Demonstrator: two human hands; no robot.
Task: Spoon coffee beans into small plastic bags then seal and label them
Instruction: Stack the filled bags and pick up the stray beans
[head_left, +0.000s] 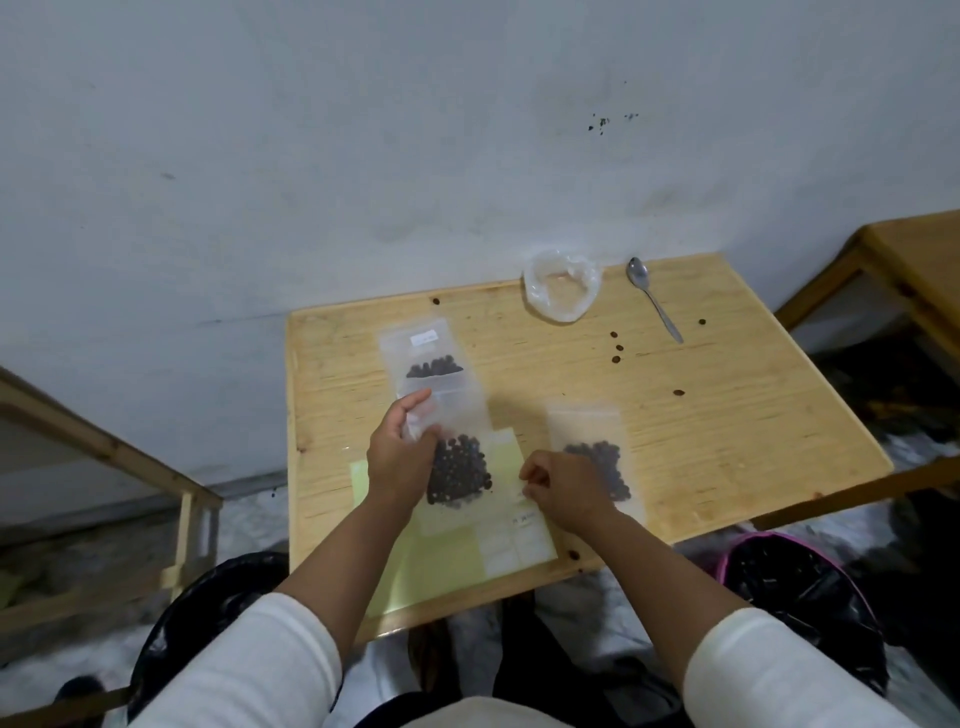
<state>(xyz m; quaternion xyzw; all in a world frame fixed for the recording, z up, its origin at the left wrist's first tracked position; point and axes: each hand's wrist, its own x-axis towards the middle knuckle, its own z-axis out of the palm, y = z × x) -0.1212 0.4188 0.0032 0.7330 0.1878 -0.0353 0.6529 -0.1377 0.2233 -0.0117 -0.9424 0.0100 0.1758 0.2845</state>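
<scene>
Pale wooden surface (727, 415) against a grey wall. Centre: small plastic bag of coffee beans (460, 467) lying on a yellow-green label sheet (452, 561). Left hand (397, 452) grips this bag's upper part, fingers (415, 402) curled over the clear plastic above the beans. Right hand (566, 488), just right of the bag, has its fingers curled at the sheet's edge; whether they pinch a label cannot be told. Second filled bag (597, 462) partly under the right hand. Third bag (428, 353), labelled, further back. Rear: crumpled empty plastic bag (561, 286), spoon (654, 301), loose beans (617, 348).
</scene>
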